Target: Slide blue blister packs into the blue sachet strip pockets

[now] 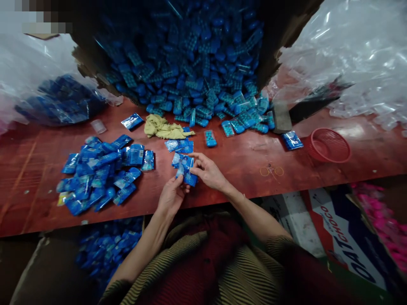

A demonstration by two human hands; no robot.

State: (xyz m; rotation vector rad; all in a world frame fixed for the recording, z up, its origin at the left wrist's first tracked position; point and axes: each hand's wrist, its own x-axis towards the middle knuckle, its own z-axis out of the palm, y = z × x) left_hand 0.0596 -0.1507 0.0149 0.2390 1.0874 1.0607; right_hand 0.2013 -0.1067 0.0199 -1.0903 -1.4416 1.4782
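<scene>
Both my hands meet over the front of a red-brown table (318, 173). My left hand (171, 195) is closed from below on a small blue plastic packet (187, 169). My right hand (208, 171) pinches the same packet from the right, its fingers bent around it. A few more blue packets (179, 145) lie just beyond my hands. To the left lies a heap of several filled blue packets (101, 176). Behind, a torn cardboard box (273, 55) spills a big pile of loose blue plastic pieces (203, 72) onto the table.
A yellow cloth (162, 128) lies beyond the packets. A red mesh basket (330, 145) sits at the right, clear plastic bags (356, 55) behind it. A bag of blue pieces (60, 99) rests far left. Under the table stand boxes of blue packets (108, 250) and pink items (384, 220).
</scene>
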